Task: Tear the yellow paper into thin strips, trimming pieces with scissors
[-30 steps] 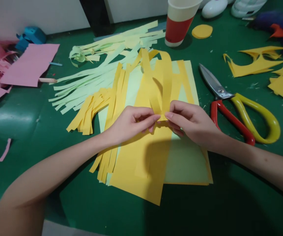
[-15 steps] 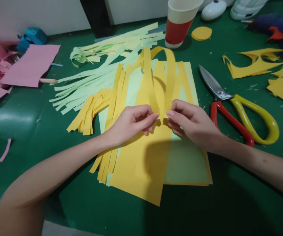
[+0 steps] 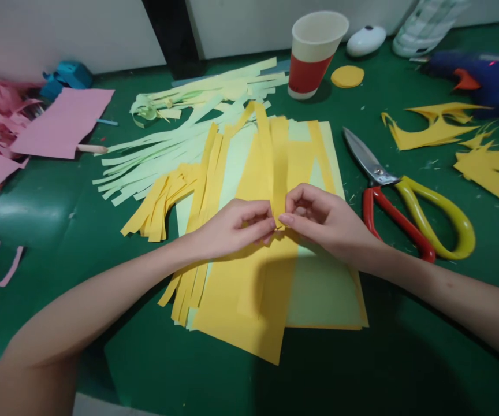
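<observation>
Between my two hands is a yellow paper strip (image 3: pixel 280 156) that stands up from the stack and bends at the top. My left hand (image 3: pixel 249 225) pinches one end of it between thumb and fingers. My right hand (image 3: pixel 314 214) pinches the other end, and the fingertips of both hands nearly touch. Under them lies a yellow paper sheet (image 3: pixel 241 323) on top of a pale green sheet (image 3: pixel 327 294). Several cut yellow strips (image 3: pixel 197 254) lie along the left side of the stack, beside my left forearm.
Right of the stack rest scissors (image 3: pixel 379 173) with red and yellow handles. Behind stand a paper cup (image 3: pixel 310 75), a yellow disc (image 3: pixel 347 76) and a blue glue gun (image 3: pixel 479 75). Yellow scraps (image 3: pixel 431 130) lie right; green fringed paper (image 3: pixel 158 144) and pink paper (image 3: pixel 63 124) lie left.
My hands have come closer together, bringing the strip's ends together, and its wide loop has narrowed. The view has shifted slightly, so the cup and scissors appear lower and further left.
</observation>
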### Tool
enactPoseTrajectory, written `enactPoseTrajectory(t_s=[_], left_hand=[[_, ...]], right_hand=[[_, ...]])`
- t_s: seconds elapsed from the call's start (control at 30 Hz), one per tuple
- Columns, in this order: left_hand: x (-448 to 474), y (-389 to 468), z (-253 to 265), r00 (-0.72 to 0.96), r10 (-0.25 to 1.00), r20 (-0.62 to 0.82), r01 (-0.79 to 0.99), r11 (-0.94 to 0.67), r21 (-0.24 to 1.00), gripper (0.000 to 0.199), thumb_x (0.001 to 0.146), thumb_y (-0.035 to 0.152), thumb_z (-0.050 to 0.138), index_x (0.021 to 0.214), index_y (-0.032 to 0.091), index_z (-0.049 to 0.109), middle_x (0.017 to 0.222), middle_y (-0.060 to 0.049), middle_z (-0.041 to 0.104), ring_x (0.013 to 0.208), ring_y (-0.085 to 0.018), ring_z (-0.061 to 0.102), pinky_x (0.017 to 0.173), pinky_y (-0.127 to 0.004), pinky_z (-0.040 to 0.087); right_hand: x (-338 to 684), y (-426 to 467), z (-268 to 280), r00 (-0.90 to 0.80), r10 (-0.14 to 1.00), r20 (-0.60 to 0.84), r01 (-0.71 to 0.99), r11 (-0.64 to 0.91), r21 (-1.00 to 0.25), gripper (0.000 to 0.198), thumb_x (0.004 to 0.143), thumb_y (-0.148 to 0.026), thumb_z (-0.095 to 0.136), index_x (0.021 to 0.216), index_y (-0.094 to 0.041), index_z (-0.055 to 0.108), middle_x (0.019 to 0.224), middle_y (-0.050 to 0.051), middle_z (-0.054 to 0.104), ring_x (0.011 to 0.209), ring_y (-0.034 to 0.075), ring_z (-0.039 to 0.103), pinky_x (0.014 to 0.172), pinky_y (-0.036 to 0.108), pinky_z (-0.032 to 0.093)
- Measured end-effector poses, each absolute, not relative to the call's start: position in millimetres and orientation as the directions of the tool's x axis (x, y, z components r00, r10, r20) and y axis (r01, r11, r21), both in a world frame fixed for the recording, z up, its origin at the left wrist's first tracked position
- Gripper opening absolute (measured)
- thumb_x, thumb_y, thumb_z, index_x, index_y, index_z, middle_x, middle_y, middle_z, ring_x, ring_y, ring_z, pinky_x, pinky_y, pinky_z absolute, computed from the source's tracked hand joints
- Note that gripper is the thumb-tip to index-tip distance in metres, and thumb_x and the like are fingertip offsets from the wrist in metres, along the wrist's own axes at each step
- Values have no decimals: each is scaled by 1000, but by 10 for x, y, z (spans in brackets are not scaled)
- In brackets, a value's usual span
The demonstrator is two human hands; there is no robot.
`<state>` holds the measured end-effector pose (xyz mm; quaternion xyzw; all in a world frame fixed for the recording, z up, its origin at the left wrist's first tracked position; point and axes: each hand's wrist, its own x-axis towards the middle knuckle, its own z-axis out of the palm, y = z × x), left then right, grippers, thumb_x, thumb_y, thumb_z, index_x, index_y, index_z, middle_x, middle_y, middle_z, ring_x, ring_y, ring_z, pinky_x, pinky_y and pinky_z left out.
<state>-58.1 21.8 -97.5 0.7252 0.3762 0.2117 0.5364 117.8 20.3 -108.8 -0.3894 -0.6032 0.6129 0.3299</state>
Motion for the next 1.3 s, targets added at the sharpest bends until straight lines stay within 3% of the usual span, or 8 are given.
enactPoseTrajectory(t_s=[0.17, 0.27, 0.4, 0.53, 0.67, 0.9, 1.07, 1.3], left_hand=[[-588, 201, -952, 660, 745, -96, 355, -197, 914, 26, 84, 27, 43, 61, 16, 45, 58, 2, 53, 53, -9, 49, 50, -21, 34], [-583, 184, -938, 645, 748, -157, 364, -120, 924, 31, 86, 35, 42, 62, 15, 46, 61, 1, 54, 55, -9, 49, 52, -22, 35], [-591, 165, -857, 661, 719, -214, 356, -50, 933, 33, 89, 34, 37, 62, 16, 43, 60, 3, 49, 60, -8, 51, 58, -21, 38], [-602, 134, -702, 695, 676, -245, 405, -86, 910, 34, 88, 32, 41, 57, 15, 41, 55, 4, 43, 50, -7, 39, 51, -22, 31], [-646, 9, -566, 700, 655, -286, 446, -88, 891, 37, 87, 35, 40, 56, 15, 41, 54, 4, 43, 49, -8, 36, 50, -23, 29], [-907, -352, -465, 650, 639, -411, 474, 81, 877, 38, 87, 39, 39, 58, 16, 40, 55, 3, 46, 53, -8, 43, 55, -22, 34], [-1119, -564, -429, 608, 606, -514, 550, 147, 822, 39, 86, 41, 39, 56, 16, 37, 53, 4, 43, 50, -7, 41, 51, -20, 32], [-1531, -683, -389, 457, 598, -659, 737, 160, 656, 41, 85, 46, 38, 59, 15, 45, 54, 2, 44, 53, -9, 40, 54, -21, 31]], right_hand=[[1158, 183, -1155, -423, 905, -46, -58, -78, -995, 27, 70, -18, 66, 75, -21, 39, 72, -6, 42, 56, 5, 39, 48, 19, 35], [1161, 172, -1183, -431, 902, -3, -156, -78, -985, 31, 67, -12, 67, 80, -24, 41, 85, -4, 43, 66, 7, 43, 53, 19, 37], [1175, 182, -1105, -452, 889, 76, -237, -37, -971, 40, 74, -17, 61, 104, -35, 42, 101, -3, 47, 87, 10, 49, 73, 24, 43], [1172, 226, -880, -536, 844, -27, -315, -229, -921, 34, 78, -22, 54, 110, -33, 53, 109, -1, 57, 99, 14, 51, 89, 30, 38], [1151, 303, -665, -546, 829, -122, -279, -317, -906, 19, 77, -27, 51, 89, -24, 66, 106, 2, 62, 96, 17, 53, 83, 30, 41], [1051, 580, -513, -460, 880, -120, -270, -268, -925, 18, 79, -35, 52, 83, -24, 65, 98, 2, 66, 96, 16, 56, 81, 29, 42], [920, 906, -450, -445, 890, -102, -176, -199, -964, 21, 81, -36, 54, 91, -20, 62, 105, 4, 62, 99, 16, 55, 81, 28, 45], [636, 1334, -545, -510, 842, -175, 148, -115, -982, 32, 86, -31, 50, 114, -16, 52, 115, 8, 55, 96, 19, 56, 80, 39, 49]])
